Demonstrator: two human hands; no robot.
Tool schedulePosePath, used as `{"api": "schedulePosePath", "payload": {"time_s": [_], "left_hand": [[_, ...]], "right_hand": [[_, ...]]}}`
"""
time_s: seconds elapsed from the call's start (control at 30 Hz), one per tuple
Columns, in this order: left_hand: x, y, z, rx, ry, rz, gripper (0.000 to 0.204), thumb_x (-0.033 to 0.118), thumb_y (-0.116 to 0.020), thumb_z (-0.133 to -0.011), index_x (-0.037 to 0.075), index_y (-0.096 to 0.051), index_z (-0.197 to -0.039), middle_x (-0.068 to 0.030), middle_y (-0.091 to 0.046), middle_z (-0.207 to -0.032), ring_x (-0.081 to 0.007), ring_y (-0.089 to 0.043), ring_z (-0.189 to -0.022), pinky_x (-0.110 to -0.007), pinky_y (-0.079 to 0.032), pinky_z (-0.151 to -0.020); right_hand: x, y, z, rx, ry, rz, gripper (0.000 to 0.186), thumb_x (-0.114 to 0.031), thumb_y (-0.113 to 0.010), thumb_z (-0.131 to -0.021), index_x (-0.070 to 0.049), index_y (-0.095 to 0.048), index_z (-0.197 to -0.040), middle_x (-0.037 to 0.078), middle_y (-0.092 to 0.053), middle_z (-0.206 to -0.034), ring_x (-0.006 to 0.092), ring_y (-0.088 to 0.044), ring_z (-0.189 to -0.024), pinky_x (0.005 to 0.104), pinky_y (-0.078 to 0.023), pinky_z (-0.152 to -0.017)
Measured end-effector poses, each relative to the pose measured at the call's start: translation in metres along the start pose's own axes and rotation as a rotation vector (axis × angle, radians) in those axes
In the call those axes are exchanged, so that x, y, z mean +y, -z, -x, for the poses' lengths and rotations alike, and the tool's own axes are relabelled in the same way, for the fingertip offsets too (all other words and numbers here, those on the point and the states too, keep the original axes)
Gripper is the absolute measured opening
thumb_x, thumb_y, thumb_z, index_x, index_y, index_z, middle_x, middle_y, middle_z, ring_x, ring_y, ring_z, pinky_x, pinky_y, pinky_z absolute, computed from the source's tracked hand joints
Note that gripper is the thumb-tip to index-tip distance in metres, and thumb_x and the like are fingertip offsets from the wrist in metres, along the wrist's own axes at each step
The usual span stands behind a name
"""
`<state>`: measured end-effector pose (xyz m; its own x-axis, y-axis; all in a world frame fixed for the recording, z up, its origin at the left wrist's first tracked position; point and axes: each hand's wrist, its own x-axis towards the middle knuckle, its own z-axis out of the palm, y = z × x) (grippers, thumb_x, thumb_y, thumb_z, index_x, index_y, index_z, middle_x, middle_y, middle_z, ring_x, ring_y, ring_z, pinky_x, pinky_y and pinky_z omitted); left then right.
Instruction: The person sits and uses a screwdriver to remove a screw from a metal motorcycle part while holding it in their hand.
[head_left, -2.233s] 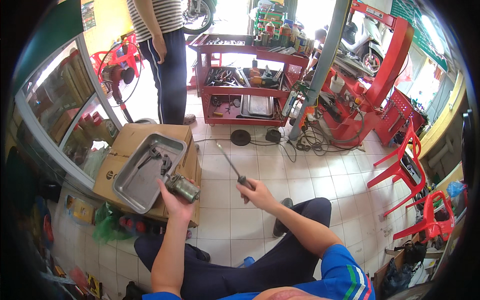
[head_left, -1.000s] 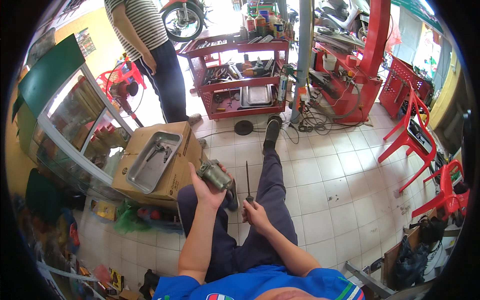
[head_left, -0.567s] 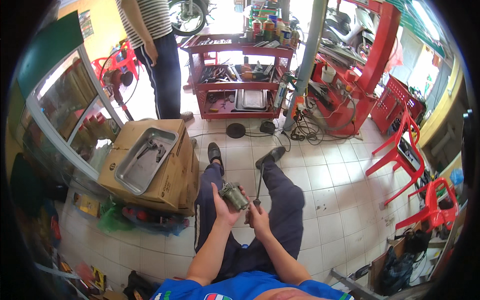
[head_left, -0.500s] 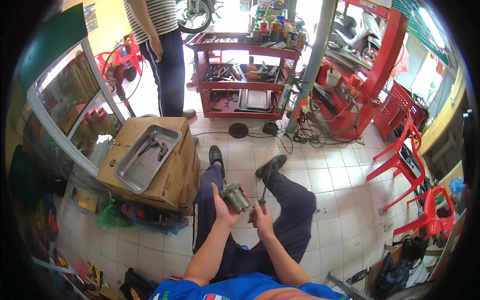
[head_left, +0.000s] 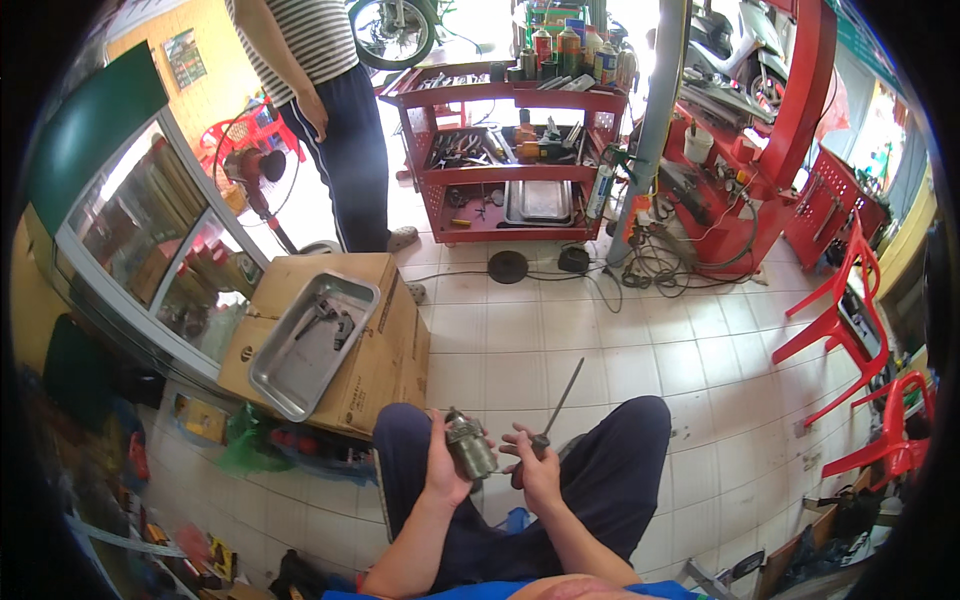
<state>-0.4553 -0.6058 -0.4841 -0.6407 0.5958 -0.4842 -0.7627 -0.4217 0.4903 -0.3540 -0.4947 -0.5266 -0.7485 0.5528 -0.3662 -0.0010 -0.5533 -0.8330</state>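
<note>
My left hand (head_left: pixel 443 470) is closed around a greyish-green metal starter motor (head_left: pixel 472 455), a short cylinder with a narrower end pointing up and away. It is held above my left knee. To the right, my right hand (head_left: pixel 540 478) grips a screwdriver (head_left: pixel 566 398) by its dark handle. Its long thin shaft slants up and to the right, apart from the motor. My right forefinger is stretched towards the motor without clearly touching it.
A metal tray (head_left: pixel 285 385) with dark parts sits on a cardboard box (head_left: pixel 405 360) at left. Ahead stands a red tool trolley (head_left: pixel 500 235), with a standing person (head_left: pixel 345 150) beside it. Cables (head_left: pixel 660 270) lie on the floor. Red plastic chairs (head_left: pixel 830 340) stand at right.
My feet have drawn back and both knees are now bent up. The screwdriver shaft has swung from near upright to slanting right. Both hands keep their holds.
</note>
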Motion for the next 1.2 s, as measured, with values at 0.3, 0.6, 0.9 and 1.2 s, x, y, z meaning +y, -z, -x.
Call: {"api": "schedulePosePath", "payload": {"time_s": [0.3,0.6,0.9,1.2], "left_hand": [[-0.002,-0.01,-0.043,-0.116,0.061,-0.018,0.076,0.072,-0.036,-0.097,0.001,-0.062,-0.11,-0.014,-0.066,-0.1,-0.0281,-0.067,-0.094,-0.047,-0.056,-0.086],[-0.016,-0.004,-0.045,-0.101,0.027,-0.094,0.067,0.072,-0.038,-0.097,0.009,-0.058,-0.11,-0.0084,-0.067,-0.098,-0.0227,-0.067,-0.092,-0.041,-0.057,-0.083],[0.001,-0.003,-0.049,0.072,-0.19,-0.382,0.072,0.071,-0.034,-0.099,0.005,-0.056,-0.119,-0.0076,-0.067,-0.099,-0.0178,-0.067,-0.091,-0.033,-0.055,-0.083],[0.006,-0.056,-0.069,-0.014,-0.231,-0.975,0.076,0.067,-0.033,-0.102,0.002,-0.045,-0.14,-0.0149,-0.056,-0.128,-0.0215,-0.056,-0.115,-0.033,-0.05,-0.092]], "right_hand": [[-0.056,0.002,-0.002,-0.084,-0.008,0.25,0.043,-0.025,-0.061,-0.101,0.001,-0.056,-0.136,0.014,-0.069,-0.118,0.0166,-0.067,-0.106,0.0243,-0.054,-0.063],[-0.079,-0.004,-0.038,-0.266,0.015,0.553,0.048,-0.032,-0.064,-0.099,-0.005,-0.057,-0.139,0.006,-0.07,-0.104,0.0101,-0.064,-0.091,0.0238,-0.053,-0.058],[-0.049,-0.013,-0.061,-0.357,-0.168,0.341,0.055,-0.036,-0.066,-0.097,-0.01,-0.053,-0.143,0.004,-0.065,-0.093,0.0069,-0.05,-0.05,0.0254,-0.05,-0.05],[-0.038,-0.002,-0.075,-0.206,-0.098,-0.114,0.058,-0.034,-0.074,-0.092,-0.008,-0.053,-0.139,0.006,-0.065,-0.098,0.0112,-0.059,-0.065,0.0272,-0.047,-0.047]]}}
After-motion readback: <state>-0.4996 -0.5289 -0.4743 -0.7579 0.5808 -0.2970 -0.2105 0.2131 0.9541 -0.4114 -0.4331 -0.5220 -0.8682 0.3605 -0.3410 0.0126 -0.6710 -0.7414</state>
